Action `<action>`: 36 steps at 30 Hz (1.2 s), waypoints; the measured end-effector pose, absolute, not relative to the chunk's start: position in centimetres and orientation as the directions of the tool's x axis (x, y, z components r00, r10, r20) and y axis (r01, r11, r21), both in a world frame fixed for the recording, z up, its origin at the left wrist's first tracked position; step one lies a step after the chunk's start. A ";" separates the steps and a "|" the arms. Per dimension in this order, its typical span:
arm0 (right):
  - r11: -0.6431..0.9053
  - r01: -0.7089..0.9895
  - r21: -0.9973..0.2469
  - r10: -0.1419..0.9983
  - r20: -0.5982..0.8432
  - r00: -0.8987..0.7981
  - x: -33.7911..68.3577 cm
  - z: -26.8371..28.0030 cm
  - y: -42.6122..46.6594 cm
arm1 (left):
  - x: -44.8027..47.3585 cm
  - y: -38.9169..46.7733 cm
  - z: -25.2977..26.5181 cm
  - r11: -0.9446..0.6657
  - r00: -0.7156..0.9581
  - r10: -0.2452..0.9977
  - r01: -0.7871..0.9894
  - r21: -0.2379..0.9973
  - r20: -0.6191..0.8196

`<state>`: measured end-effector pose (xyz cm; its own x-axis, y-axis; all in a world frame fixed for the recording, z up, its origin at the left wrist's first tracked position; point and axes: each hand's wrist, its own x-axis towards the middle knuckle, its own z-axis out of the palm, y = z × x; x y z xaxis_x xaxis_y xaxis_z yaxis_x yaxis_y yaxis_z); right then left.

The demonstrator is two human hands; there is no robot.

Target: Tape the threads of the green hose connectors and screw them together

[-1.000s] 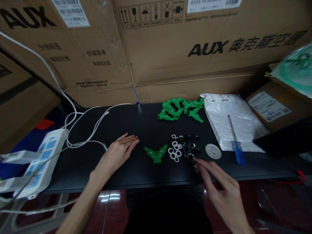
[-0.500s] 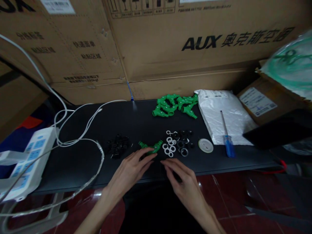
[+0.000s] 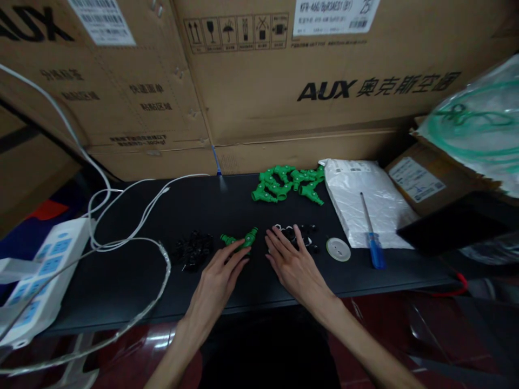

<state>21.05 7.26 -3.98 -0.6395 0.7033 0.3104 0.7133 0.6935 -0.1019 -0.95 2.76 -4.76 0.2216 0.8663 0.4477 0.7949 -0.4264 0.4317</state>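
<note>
My left hand (image 3: 225, 270) has its thumb and fingers on a green Y-shaped hose connector (image 3: 247, 237), which lies at the front middle of the black table. Spread flat, my right hand (image 3: 290, 259) is open over the pile of white and black rings (image 3: 308, 232) and hides most of them. Whether its fingertips pinch a ring cannot be seen. Left of the connector is a heap of small black parts (image 3: 194, 249). Farther back lie several more green connectors (image 3: 278, 183), bunched together.
A round whitish disc (image 3: 338, 249) and a blue-handled screwdriver (image 3: 376, 251) lie to the right, the screwdriver partly on a white plastic package (image 3: 365, 200). White cables and a power strip (image 3: 48, 275) occupy the left. Large cardboard boxes (image 3: 251, 108) stand behind the table (image 3: 133, 292).
My right hand has moved forward from the table's front edge onto the ring pile, and its fingers have spread. My left hand stays at the green connector. The camera view has tilted up slightly.
</note>
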 end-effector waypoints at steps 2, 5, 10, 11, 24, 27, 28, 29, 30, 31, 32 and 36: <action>0.693 0.715 -0.088 0.701 0.311 -0.642 21.6 -4.2 8.0 | -0.8 3.2 -4.7 -0.427 0.234 0.870 0.797 0.427 0.434; 0.696 0.714 -0.081 0.693 0.334 -0.639 22.4 -4.3 8.3 | -0.4 3.5 -4.5 -0.420 0.251 0.882 0.802 0.424 0.399; 0.736 0.668 -0.114 0.653 0.379 -0.655 21.5 -3.4 7.4 | -0.5 1.6 -4.4 -0.426 0.251 0.881 0.791 0.440 0.402; 0.749 0.649 -0.133 0.646 0.368 -0.669 21.0 -3.1 7.2 | -0.8 0.9 -4.4 -0.414 0.232 0.882 0.796 0.442 0.409; 0.676 0.543 -0.499 0.707 0.230 -0.668 17.1 -1.8 10.3 | -4.2 1.7 -3.3 -0.209 0.147 0.919 0.968 0.136 0.367; 0.588 0.539 -0.603 0.783 0.256 -0.567 16.6 -0.7 8.9 | -5.1 2.7 -3.3 -0.233 0.174 0.917 0.964 0.129 0.359; 0.528 0.504 -0.683 0.816 0.244 -0.524 16.5 -0.4 8.2 | -5.4 2.9 -3.4 -0.238 0.178 0.917 0.962 0.132 0.357; 0.431 0.433 -0.792 0.855 0.205 -0.477 16.5 -0.1 7.5 | -5.8 3.1 -3.5 -0.239 0.178 0.917 0.962 0.135 0.357; 0.286 0.318 -0.904 0.892 0.130 -0.434 16.5 -0.1 6.8 | -6.1 3.2 -3.6 -0.237 0.174 0.916 0.962 0.137 0.360; 0.099 0.163 -0.982 0.913 0.025 -0.407 16.5 -0.1 6.1 | -6.4 3.3 -3.7 -0.234 0.170 0.916 0.962 0.138 0.364; -0.098 -0.007 -0.995 0.911 -0.087 -0.403 16.6 -0.4 5.4 | -6.6 3.5 -3.8 -0.233 0.167 0.914 0.962 0.141 0.369; -0.410 -0.290 -0.865 0.858 -0.258 -0.445 16.8 -2.1 3.1 | -7.0 3.9 -3.9 -0.242 0.162 0.904 0.957 0.161 0.395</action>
